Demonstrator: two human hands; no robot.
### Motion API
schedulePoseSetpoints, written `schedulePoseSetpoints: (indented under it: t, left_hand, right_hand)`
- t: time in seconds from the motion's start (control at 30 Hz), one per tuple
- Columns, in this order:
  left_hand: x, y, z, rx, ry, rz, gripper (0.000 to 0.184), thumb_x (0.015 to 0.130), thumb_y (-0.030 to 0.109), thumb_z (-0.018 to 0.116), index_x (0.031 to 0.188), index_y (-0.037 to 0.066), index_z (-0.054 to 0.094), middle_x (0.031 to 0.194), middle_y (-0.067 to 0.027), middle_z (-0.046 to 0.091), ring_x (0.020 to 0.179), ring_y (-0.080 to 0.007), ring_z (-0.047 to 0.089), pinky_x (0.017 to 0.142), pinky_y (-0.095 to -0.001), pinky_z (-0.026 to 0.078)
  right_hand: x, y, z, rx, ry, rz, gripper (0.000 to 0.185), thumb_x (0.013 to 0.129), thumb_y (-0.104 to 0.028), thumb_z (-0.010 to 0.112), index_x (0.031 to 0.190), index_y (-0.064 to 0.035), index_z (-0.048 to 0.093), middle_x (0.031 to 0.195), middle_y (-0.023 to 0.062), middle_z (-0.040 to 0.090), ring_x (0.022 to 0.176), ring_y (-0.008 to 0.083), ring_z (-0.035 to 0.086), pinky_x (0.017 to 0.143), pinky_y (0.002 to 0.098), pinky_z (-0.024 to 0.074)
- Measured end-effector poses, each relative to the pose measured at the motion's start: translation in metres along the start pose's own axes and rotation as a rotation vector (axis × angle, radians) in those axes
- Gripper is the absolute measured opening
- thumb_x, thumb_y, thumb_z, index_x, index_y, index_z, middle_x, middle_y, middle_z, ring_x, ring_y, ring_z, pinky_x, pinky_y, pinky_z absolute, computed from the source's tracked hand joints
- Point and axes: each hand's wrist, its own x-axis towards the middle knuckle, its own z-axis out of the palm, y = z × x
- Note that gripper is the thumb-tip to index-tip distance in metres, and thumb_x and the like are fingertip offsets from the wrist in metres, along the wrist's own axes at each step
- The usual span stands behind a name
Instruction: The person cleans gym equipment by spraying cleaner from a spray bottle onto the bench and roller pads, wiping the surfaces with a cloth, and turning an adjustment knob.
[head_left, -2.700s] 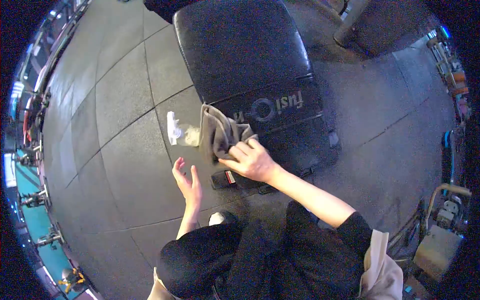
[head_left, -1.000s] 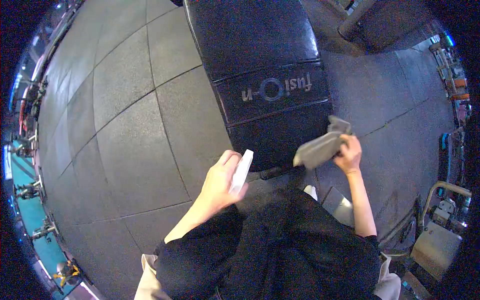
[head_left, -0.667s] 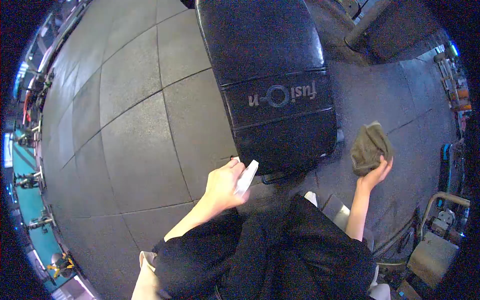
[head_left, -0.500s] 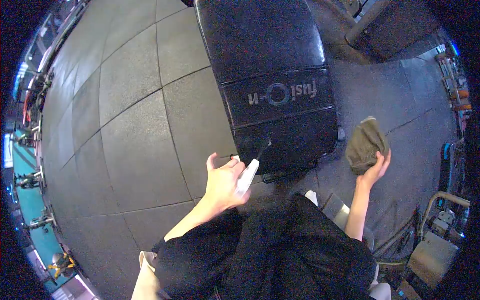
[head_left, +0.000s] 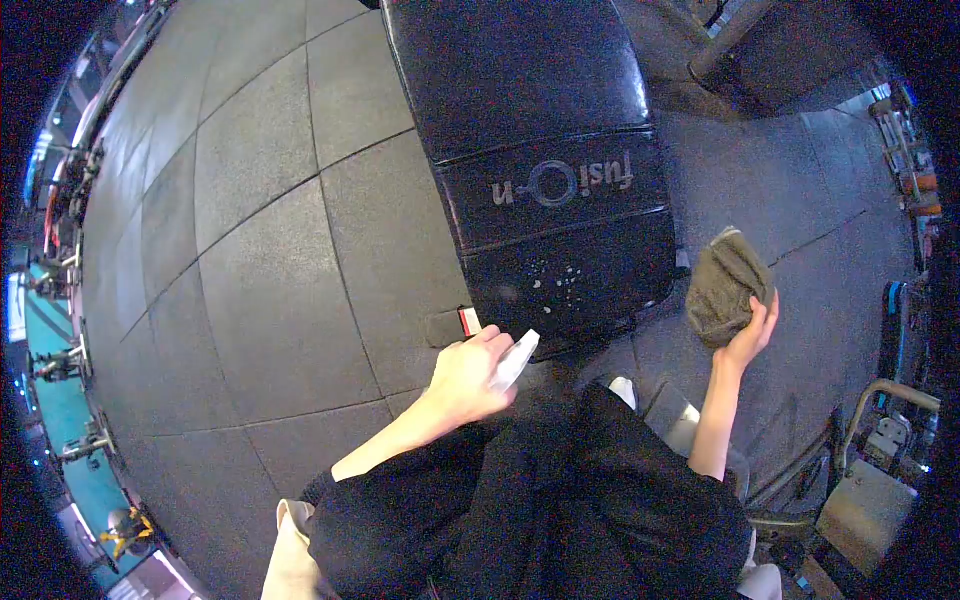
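Note:
My left hand [head_left: 468, 378] is closed round a white spray bottle head [head_left: 517, 360], just in front of the near left corner of a black padded bench [head_left: 560, 230]. The bottle's body is hidden by the hand. Small whitish droplets [head_left: 556, 283] lie on the bench's near end, below the "fusi-n" lettering. Off the bench's right side, my right hand [head_left: 752, 335] holds a folded grey-brown cloth [head_left: 731, 290] above the floor, with the fingers along its lower right edge.
A red and white label [head_left: 469, 321] shows on a dark part beside the bench's near left corner. Machine parts with a metal frame [head_left: 880, 470] stand at the lower right. Another dark pad [head_left: 800, 60] is at the upper right. Gym equipment lines the left edge.
Both hands left the bench's left side; the left took up the spray bottle and the right carried the cloth rightward. Droplets have appeared on the bench, and the left hand shifted slightly right.

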Motion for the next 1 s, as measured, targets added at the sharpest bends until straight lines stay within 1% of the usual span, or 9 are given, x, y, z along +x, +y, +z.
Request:
schedulePoseSetpoints:
  t: [0.1, 0.23, 0.37, 0.5, 0.57, 0.67, 0.7, 0.8, 1.0]
  left_hand:
    - [-0.002, -0.007, -0.003, -0.092, 0.113, -0.015, 0.026, 0.059, 0.017, 0.062, 0.08, 0.005, 0.054, 0.077, -0.012, 0.053, 0.074, -0.0338, 0.057, 0.066, -0.043, 0.047]
    - [-0.005, -0.016, -0.021, -0.118, 0.219, -0.191, 0.026, 0.059, 0.014, 0.06, 0.083, 0.004, 0.058, 0.08, -0.0125, 0.057, 0.076, -0.0332, 0.058, 0.068, -0.0399, 0.048]
    - [-0.009, -0.024, -0.029, -0.067, 0.373, -0.14, 0.03, 0.058, 0.01, 0.06, 0.087, 0.004, 0.058, 0.078, -0.012, 0.054, 0.073, -0.0336, 0.057, 0.066, -0.0408, 0.047]
    - [-0.012, -0.023, -0.021, -0.019, 0.306, -0.117, 0.03, 0.054, 0.014, 0.063, 0.082, 0.005, 0.056, 0.078, -0.0116, 0.054, 0.071, -0.0338, 0.056, 0.063, -0.041, 0.046]
    - [-0.009, -0.016, -0.011, 0.059, 0.238, 0.023, 0.028, 0.055, 0.017, 0.063, 0.081, 0.007, 0.058, 0.078, -0.0087, 0.055, 0.072, -0.0287, 0.058, 0.069, -0.0399, 0.046]
    - [-0.004, -0.006, 0.01, 0.044, 0.191, 0.15, 0.038, 0.051, 0.02, 0.063, 0.087, 0.009, 0.057, 0.084, -0.0087, 0.054, 0.088, -0.0291, 0.055, 0.085, -0.0438, 0.04]
    - [-0.002, -0.003, 0.011, 0.046, 0.223, 0.21, 0.039, 0.049, 0.021, 0.064, 0.086, 0.009, 0.057, 0.084, -0.0074, 0.054, 0.092, -0.0279, 0.053, 0.09, -0.0443, 0.035]
    - [0.002, 0.005, 0.003, 0.107, 0.284, 0.29, 0.038, 0.049, 0.023, 0.064, 0.084, 0.009, 0.058, 0.081, -0.0047, 0.054, 0.092, -0.0258, 0.051, 0.091, -0.0473, 0.031]
    - [0.017, 0.018, -0.005, 0.192, 0.246, 0.159, 0.029, 0.051, 0.023, 0.062, 0.076, 0.01, 0.06, 0.075, -0.0014, 0.055, 0.089, -0.0227, 0.05, 0.088, -0.0486, 0.029]
  right_hand:
    - [0.003, 0.001, -0.003, -0.02, -0.033, -0.026, 0.047, 0.077, -0.015, 0.055, 0.122, -0.0055, 0.048, 0.119, 0.0079, 0.05, 0.108, 0.0215, 0.047, 0.092, 0.0335, 0.0369]
    - [0.004, 0.002, -0.005, -0.02, -0.04, -0.013, 0.046, 0.077, -0.016, 0.056, 0.122, -0.0057, 0.048, 0.119, 0.0079, 0.05, 0.108, 0.0217, 0.047, 0.092, 0.0335, 0.0372]
    - [0.004, 0.002, -0.004, -0.014, -0.026, 0.007, 0.046, 0.077, -0.016, 0.056, 0.121, -0.0054, 0.048, 0.118, 0.008, 0.051, 0.108, 0.0222, 0.048, 0.091, 0.0337, 0.0377]
    - [0.004, 0.001, -0.003, -0.019, -0.028, 0.016, 0.046, 0.077, -0.016, 0.055, 0.121, -0.0052, 0.048, 0.116, 0.0082, 0.051, 0.106, 0.022, 0.048, 0.09, 0.034, 0.0382]
    - [0.003, 0.001, -0.003, -0.015, -0.04, 0.014, 0.046, 0.077, -0.015, 0.055, 0.121, -0.005, 0.048, 0.116, 0.0082, 0.051, 0.106, 0.0217, 0.048, 0.09, 0.0339, 0.0383]
    - [0.005, 0.004, -0.004, -0.015, -0.047, 0.004, 0.046, 0.077, -0.015, 0.055, 0.121, -0.0045, 0.048, 0.116, 0.0082, 0.051, 0.105, 0.0213, 0.049, 0.09, 0.0337, 0.0384]
    - [0.006, 0.005, -0.004, -0.022, -0.04, -0.001, 0.046, 0.077, -0.015, 0.055, 0.121, -0.0043, 0.048, 0.115, 0.0081, 0.052, 0.105, 0.0212, 0.049, 0.09, 0.0335, 0.0384]
    - [0.004, 0.0, -0.004, -0.032, -0.039, 0.025, 0.047, 0.076, -0.013, 0.056, 0.122, -0.0057, 0.046, 0.117, 0.01, 0.05, 0.104, 0.0224, 0.049, 0.089, 0.0342, 0.0397]
    - [0.01, 0.007, -0.007, -0.015, -0.046, 0.025, 0.046, 0.077, -0.01, 0.054, 0.122, -0.0057, 0.046, 0.114, 0.0087, 0.052, 0.102, 0.0198, 0.05, 0.088, 0.0326, 0.0399]
